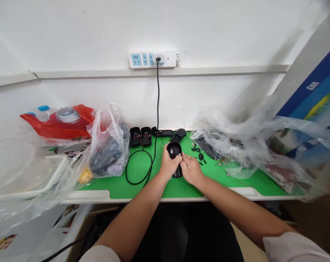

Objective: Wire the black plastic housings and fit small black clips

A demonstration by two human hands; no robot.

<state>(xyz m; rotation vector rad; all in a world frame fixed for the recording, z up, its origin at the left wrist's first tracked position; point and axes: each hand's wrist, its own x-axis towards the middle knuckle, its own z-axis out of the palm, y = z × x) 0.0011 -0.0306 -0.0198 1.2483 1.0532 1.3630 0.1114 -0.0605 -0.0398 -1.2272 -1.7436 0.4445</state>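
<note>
Both my hands hold a black plastic housing [177, 172] above the green mat, its rounded hollow end pointing away from me. My left hand [168, 164] wraps around its left side, the thumb pressed near the hollow. On the right side, the fingers of my right hand [191, 169] are closed at its edge; whether they also pinch a small part is too small to tell. Just behind lies a similar black housing [179, 134]. Further left stand two black housings [140, 137] with thin red wires. Small black plastic pieces [200, 155] are scattered to the right of my hands.
A black cable [157, 98] drops from the power strip [153, 59] and coils on the green mat [165, 189]. Left stand a white plastic bag [107, 145] and a red bag [58, 125]. Clear plastic bags [252, 138] with parts lie right, beside a large blue box [314, 94].
</note>
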